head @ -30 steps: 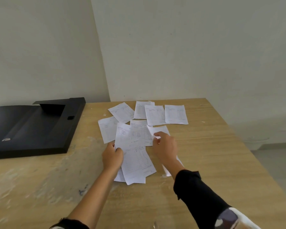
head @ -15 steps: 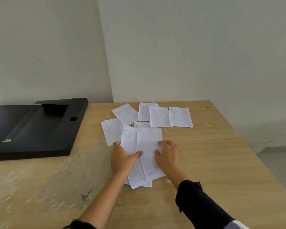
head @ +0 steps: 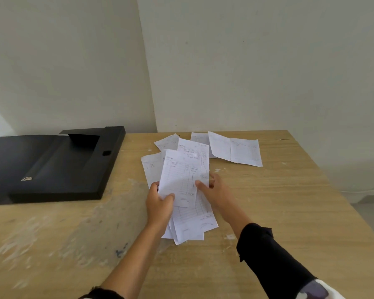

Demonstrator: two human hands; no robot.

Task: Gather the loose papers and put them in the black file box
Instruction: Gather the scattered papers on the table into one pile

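Observation:
A small sheaf of white printed papers [head: 183, 175] is raised off the wooden table [head: 289, 212] between both hands. My left hand [head: 159, 203] pinches its lower left corner, thumb on top. My right hand [head: 214, 190] grips its right edge. More sheets [head: 192, 223] lie fanned on the table under my hands. Several loose papers [head: 244, 151] lie flat farther back, near the wall. The black file box [head: 52, 167] lies open at the table's left, its lid folded out flat.
Pale walls meet in a corner behind the table. The table's right edge drops to a grey floor [head: 369, 214]. Worn, pale patches mark the tabletop at the front left.
Both hands have lifted a few sheets off the table and tilted them up towards me. The view has shifted slightly to the right.

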